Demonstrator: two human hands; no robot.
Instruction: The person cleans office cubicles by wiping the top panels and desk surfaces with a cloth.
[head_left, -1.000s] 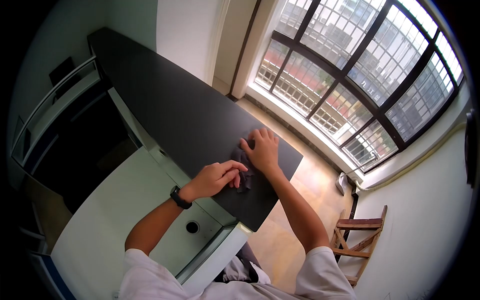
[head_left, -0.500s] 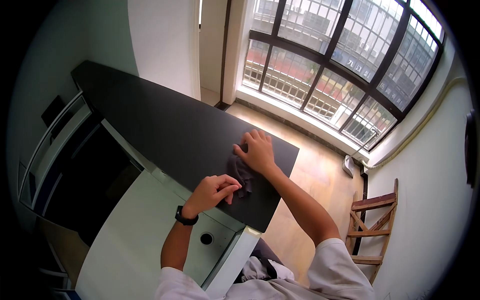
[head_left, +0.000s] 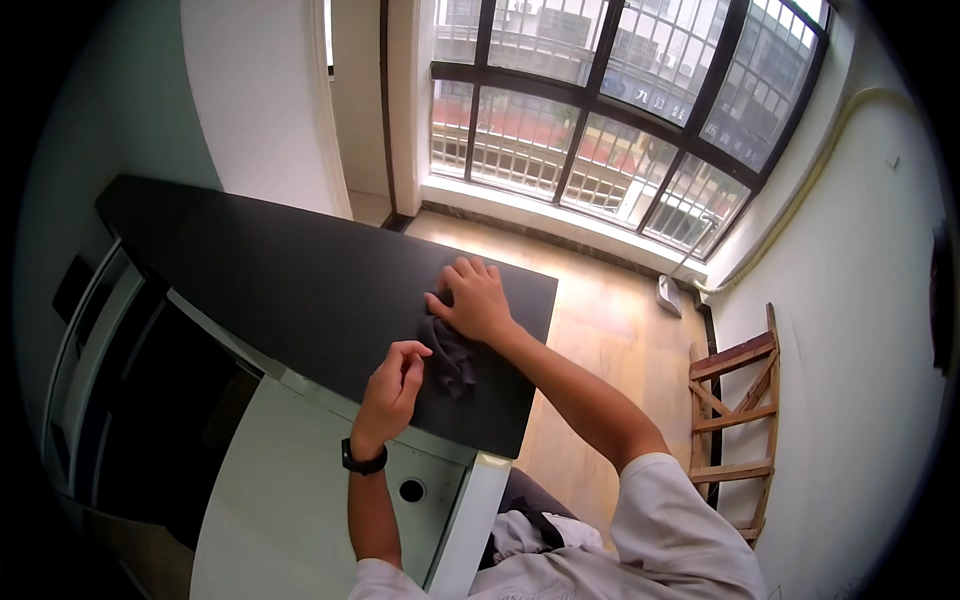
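A crumpled dark cloth (head_left: 450, 360) lies on the dark grey counter top (head_left: 300, 265), near its right end. My right hand (head_left: 472, 300) presses on the upper part of the cloth, fingers bent round it. Just left of the cloth is my left hand (head_left: 388, 393), its fingers curled together over the counter's front edge, with nothing seen in it. A black watch (head_left: 363, 457) is on my left wrist.
Below the counter is a lower white desk (head_left: 285, 480) with a round black hole (head_left: 412, 490). A wooden frame (head_left: 735, 410) leans on the right wall. A dustpan (head_left: 669, 296) stands on the floor near the barred window (head_left: 590, 110).
The view has turned, so the counter appears further left. My left hand has drawn away from the cloth and points more upward. My right hand stays on the cloth.
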